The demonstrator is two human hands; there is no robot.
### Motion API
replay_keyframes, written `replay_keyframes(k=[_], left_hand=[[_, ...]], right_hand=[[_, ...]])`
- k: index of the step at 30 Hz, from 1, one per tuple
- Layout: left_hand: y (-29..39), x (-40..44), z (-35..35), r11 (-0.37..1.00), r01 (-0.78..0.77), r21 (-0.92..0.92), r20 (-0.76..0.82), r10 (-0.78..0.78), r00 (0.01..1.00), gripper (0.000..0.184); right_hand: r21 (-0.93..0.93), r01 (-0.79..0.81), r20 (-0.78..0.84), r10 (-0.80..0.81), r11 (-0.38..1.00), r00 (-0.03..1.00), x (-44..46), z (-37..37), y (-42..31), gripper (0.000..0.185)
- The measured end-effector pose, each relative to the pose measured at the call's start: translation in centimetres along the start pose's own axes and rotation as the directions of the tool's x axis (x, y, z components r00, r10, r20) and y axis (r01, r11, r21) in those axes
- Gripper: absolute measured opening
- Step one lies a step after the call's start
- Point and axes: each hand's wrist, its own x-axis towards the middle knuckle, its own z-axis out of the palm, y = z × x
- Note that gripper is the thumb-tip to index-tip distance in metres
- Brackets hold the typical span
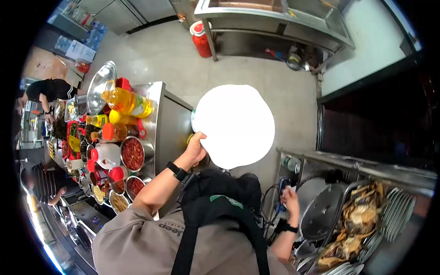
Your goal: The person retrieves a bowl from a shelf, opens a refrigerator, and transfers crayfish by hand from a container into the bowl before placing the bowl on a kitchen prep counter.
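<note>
My left hand (196, 147) is closed on the near left edge of a large white plate (236, 123), thumb on top. The plate is held out over the floor in front of my body. It is so bright that its surface detail is lost, and its outline is rounded but uneven. Low on my right side, my right hand (289, 200) hangs beside the metal shelf, near a grey metal pan (323, 211). Its fingers look bent but are blurred, and whether they hold anything does not show.
On the left, a steel counter (158, 103) carries an oil bottle (130, 103), several jars and a bowl of red chillies (133, 153). Stacked plates (398, 213) and a tray of brownish food (362, 215) are at right. A red canister (201, 41) stands ahead. Two people are far left.
</note>
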Motion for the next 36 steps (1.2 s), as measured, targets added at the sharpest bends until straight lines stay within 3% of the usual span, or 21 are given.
replay_keyframes(k=[3,7,9,10,12,13,14,17,19,20,21,22,23,24,26,29,30,31,33,35,36], left_hand=[[3.9,4.7,1.7,0.997,-0.073,-0.007,-0.014,0.073,0.997,0.083],[9.8,11.0,3.4,0.991,-0.134,-0.017,-0.028,0.134,0.991,0.082],[12.2,13.6,4.3,0.983,-0.180,-0.029,-0.074,0.177,0.981,0.082],[13.2,14.6,4.8,0.982,-0.186,-0.043,-0.073,0.182,0.981,0.081],[16.0,15.7,4.6,0.985,-0.167,-0.033,-0.178,0.158,0.971,0.079],[17.1,17.4,3.9,0.988,-0.153,-0.033,-0.271,0.139,0.952,0.077],[17.8,19.5,2.6,0.971,-0.224,-0.079,-0.205,0.204,0.957,0.072],[24.2,23.7,4.4,0.976,-0.207,0.061,-0.296,0.216,0.931,0.062],[29.0,25.3,6.5,0.979,-0.170,0.111,-0.326,0.198,0.925,0.059],[27.6,30.9,3.2,0.927,-0.368,-0.067,-0.214,0.347,0.913,0.057],[30.7,31.6,5.2,0.920,-0.378,-0.106,-0.194,0.353,0.915,0.053],[33.8,32.6,7.2,0.934,-0.353,-0.058,-0.207,0.334,0.919,0.052],[34.9,37.2,7.0,0.816,-0.507,0.278,-0.154,0.559,0.815,0.058],[38.1,39.6,9.6,0.550,-0.650,0.524,-0.167,0.815,0.555,0.065],[47.1,35.0,15.2,0.687,-0.567,0.454,0.038,0.621,0.783,0.092],[50.0,37.6,15.1,0.584,-0.583,0.565,0.059,0.677,0.734,0.093],[51.4,38.3,13.4,0.618,-0.616,0.489,0.062,0.680,0.731,0.092],[53.3,39.4,11.1,0.636,-0.653,0.413,0.076,0.690,0.720,0.091],[55.5,44.2,5.3,0.744,-0.661,0.096,-0.030,0.666,0.745,0.077],[56.1,48.7,-3.3,0.805,-0.499,-0.322,0.210,0.575,0.791,0.052],[58.4,45.1,-4.3,0.809,-0.523,-0.268,0.090,0.562,0.822,0.046]], right_hand=[[-0.046,0.105,0.033,-0.104,0.993,0.994,6.6,7.5,-17.7,0.053],[-0.059,0.214,0.286,-0.189,0.975,0.939,17.2,15.6,-32.8,0.063],[-0.047,0.186,0.452,-0.145,0.981,0.880,21.7,19.9,-39.1,0.067],[0.001,0.264,0.427,-0.239,0.964,0.872,27.0,21.2,-38.4,0.068],[0.264,0.088,0.572,-0.230,0.960,0.788,31.5,24.5,-42.6,0.065],[0.251,0.065,0.539,-0.195,0.966,0.819,32.5,26.8,-44.8,0.056],[0.160,0.079,0.514,-0.151,0.984,0.845,34.0,28.5,-46.1,0.050],[0.117,-0.049,0.605,-0.032,0.992,0.796,39.7,33.3,-48.8,0.054],[0.011,0.005,0.535,-0.010,1.000,0.845,43.6,34.9,-50.8,0.049],[-0.009,0.009,0.543,-0.003,1.000,0.840,45.4,35.4,-53.5,0.050],[-0.028,0.006,0.553,0.010,1.000,0.833,46.0,35.7,-57.0,0.051],[0.026,0.237,0.596,-0.206,0.971,0.776,45.4,35.9,-61.1,0.049],[0.042,0.145,0.589,-0.142,0.989,0.796,45.8,36.5,-66.5,0.052],[0.041,0.214,0.600,-0.195,0.976,0.776,44.5,38.5,-72.4,0.043],[0.109,0.331,0.597,-0.328,0.937,0.732,44.3,40.2,-79.8,0.052],[0.029,0.252,0.541,-0.227,0.967,0.810,52.4,40.1,-81.5,0.052],[0.019,0.254,0.487,-0.231,0.967,0.842,50.2,42.4,-81.6,0.051],[0.070,0.247,0.591,-0.240,0.967,0.771,52.4,43.5,-82.3,0.053],[0.041,0.120,0.649,-0.118,0.992,0.751,50.6,48.2,-83.8,0.056],[0.037,0.147,0.564,-0.142,0.988,0.813,49.1,53.5,-85.4,0.066],[0.036,0.088,0.584,-0.092,0.995,0.807,50.6,56.0,-86.0,0.066]])
